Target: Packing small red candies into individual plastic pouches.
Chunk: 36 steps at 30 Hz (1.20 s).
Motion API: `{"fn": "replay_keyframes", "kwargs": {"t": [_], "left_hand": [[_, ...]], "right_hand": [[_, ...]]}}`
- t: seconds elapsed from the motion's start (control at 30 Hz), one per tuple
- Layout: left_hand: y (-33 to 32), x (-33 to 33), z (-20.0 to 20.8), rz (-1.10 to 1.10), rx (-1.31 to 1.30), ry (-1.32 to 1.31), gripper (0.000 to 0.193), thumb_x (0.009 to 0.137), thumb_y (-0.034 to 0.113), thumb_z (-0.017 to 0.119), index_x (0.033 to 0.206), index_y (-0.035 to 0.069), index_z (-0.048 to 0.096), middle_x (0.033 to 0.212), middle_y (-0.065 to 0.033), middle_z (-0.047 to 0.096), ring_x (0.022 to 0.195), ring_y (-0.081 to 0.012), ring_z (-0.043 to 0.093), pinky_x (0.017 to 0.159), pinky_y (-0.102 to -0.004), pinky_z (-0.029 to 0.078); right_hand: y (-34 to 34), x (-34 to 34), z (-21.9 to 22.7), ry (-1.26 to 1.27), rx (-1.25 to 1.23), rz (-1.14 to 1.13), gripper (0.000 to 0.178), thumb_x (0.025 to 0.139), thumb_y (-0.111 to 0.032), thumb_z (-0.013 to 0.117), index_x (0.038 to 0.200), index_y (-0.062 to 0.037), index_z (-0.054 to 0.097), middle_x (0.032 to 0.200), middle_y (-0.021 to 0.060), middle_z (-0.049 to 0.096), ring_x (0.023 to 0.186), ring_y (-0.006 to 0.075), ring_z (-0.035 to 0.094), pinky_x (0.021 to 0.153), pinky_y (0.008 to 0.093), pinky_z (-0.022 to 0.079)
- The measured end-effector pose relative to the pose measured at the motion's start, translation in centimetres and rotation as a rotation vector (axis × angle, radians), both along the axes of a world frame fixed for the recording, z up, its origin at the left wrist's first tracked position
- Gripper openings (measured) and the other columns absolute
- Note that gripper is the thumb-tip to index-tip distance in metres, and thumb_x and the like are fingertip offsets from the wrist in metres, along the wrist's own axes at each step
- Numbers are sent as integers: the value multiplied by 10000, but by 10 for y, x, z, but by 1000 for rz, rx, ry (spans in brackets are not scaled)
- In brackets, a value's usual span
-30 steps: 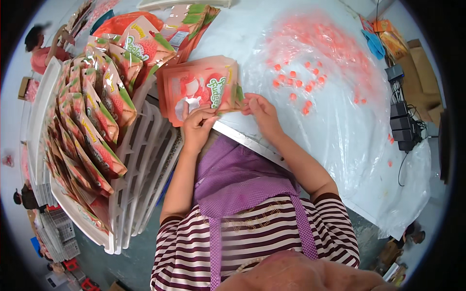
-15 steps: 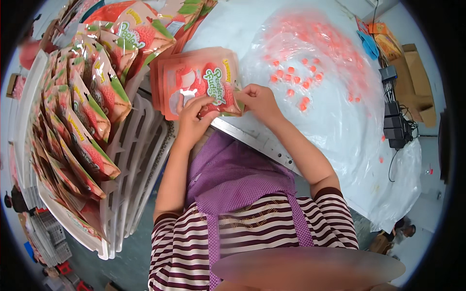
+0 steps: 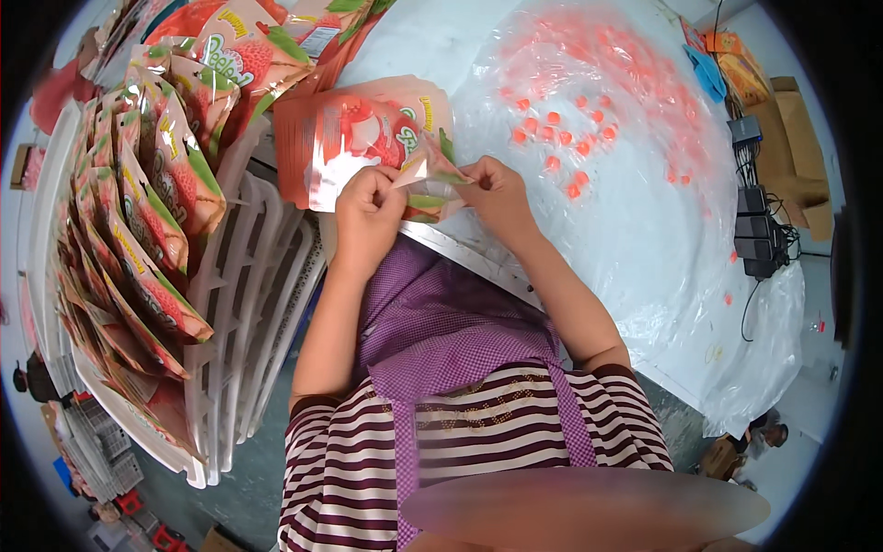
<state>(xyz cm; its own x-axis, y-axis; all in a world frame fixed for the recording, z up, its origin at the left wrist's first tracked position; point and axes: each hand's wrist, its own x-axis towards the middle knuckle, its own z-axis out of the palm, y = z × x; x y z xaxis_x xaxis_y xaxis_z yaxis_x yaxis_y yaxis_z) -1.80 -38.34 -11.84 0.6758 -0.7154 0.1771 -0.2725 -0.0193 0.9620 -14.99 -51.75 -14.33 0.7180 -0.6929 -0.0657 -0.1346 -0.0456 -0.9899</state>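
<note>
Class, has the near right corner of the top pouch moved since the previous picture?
Yes: judged against the metal table edge, the top pouch corner, held by the right hand, has lifted and folded back, away from that edge.

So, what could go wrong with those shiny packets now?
The left hand and right hand pinch the top pouch, so it might crease or tear if tugged hard. The pouches underneath could slide out of line. Small red pieces lie scattered beyond the right hand, so a bump might send some rolling.
</note>
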Motion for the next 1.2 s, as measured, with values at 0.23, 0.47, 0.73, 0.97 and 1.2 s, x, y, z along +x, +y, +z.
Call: {"fn": "replay_keyframes", "kwargs": {"t": [0.23,0.47,0.73,0.97,1.2], "left_hand": [[3,-8,33,-336,-110,-816,228,720,-29,595,934,49,609,1212,-204,493,897,-310,574,748,-341,482],[6,6,53,-487,308,-968,312,675,178,701,963,73,645,1331,-152,438,1102,-335,484,938,-423,371],[-17,24,-22,-193,125,-667,172,817,124,602,879,-36,595,1250,-200,506,1115,-397,485,986,-431,357],[-24,24,-22,-176,181,-534,214,820,106,580,986,-27,595,1171,-191,566,1076,-397,508,957,-420,380],[-24,19,-18,-203,174,-655,219,840,168,586,894,-42,553,1176,-208,560,1067,-413,508,930,-441,384]], "right_hand": [[-2,-4,2,-132,13,9,217,761,95,551,746,-50,390,918,92,615,775,76,543,672,227,461],[4,-14,2,-165,71,102,196,817,42,572,749,-37,406,853,71,584,776,49,512,670,209,448],[5,-54,71,137,-551,2,283,797,-154,671,1040,-52,565,1045,103,604,952,208,589,824,302,460],[-197,-130,104,226,-1034,-619,407,841,-246,614,1166,-16,526,1156,148,574,997,256,563,884,334,427],[-370,-142,41,788,-1103,-774,561,818,-465,559,1247,-110,488,1257,155,496,1152,349,438,977,462,322]]}}
